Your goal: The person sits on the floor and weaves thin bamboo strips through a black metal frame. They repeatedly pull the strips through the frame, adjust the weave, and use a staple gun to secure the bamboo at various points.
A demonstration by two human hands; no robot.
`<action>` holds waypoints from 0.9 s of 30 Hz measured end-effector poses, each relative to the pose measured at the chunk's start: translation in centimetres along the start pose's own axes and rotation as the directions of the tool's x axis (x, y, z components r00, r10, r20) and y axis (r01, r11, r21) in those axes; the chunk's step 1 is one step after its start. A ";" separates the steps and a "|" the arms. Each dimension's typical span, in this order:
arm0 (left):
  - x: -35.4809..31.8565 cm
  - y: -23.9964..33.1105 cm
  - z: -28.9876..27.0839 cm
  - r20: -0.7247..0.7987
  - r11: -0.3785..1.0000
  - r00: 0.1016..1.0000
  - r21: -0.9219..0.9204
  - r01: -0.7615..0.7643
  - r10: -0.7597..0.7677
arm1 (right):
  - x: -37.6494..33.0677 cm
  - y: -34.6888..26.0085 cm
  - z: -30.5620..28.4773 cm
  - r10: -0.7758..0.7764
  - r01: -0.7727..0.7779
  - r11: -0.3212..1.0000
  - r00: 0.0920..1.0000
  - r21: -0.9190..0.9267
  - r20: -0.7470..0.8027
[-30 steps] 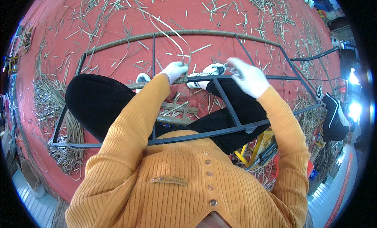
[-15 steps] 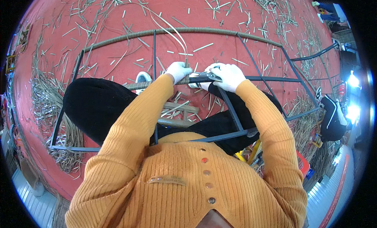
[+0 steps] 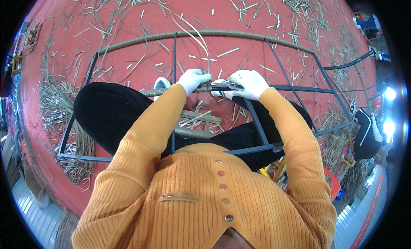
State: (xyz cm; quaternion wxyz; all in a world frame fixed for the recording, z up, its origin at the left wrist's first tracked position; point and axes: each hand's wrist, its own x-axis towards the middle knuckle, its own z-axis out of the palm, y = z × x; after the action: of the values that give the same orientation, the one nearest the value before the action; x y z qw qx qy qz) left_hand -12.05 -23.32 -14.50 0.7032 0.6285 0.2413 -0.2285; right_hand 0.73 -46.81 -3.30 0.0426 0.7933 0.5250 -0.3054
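A dark metal frame (image 3: 299,89) lies across my lap. Its middle bar is partly wound with brown woven strip (image 3: 156,93). My white-gloved left hand (image 3: 193,81) is closed around the wound end of that bar. A long pale strip (image 3: 204,45) rises from beside its fingertips and loops away over the floor. My right hand (image 3: 250,83), also gloved, grips a silver metal hand tool (image 3: 222,83) that looks like pliers. The tool lies along the bar just right of the winding. The palm side of both hands is hidden.
The frame's far rail (image 3: 214,33) is fully wound. Cut strip pieces litter the red floor (image 3: 145,24), with strip bundles (image 3: 64,107) at left. A wooden piece (image 3: 201,117) lies between my legs. At right are a red container (image 3: 332,182) and another person's dark-clothed leg (image 3: 366,135).
The view has shifted slightly, so the frame sits a little further right. My left hand has moved slightly left along the bar, away from the strip's base. The right hand keeps the tool.
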 end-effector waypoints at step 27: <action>-1.2 1.0 1.4 -0.123 0.992 0.992 0.118 0.042 -0.027 | 0.6 -1.6 -0.9 0.071 -0.068 0.997 0.987 -0.024 0.142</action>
State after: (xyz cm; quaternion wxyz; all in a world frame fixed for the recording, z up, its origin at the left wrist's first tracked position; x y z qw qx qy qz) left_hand -12.29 -24.59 -12.79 0.6441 0.6781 0.2802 -0.2163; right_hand -0.11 -45.27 -2.45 0.0982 0.7869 0.4955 -0.3545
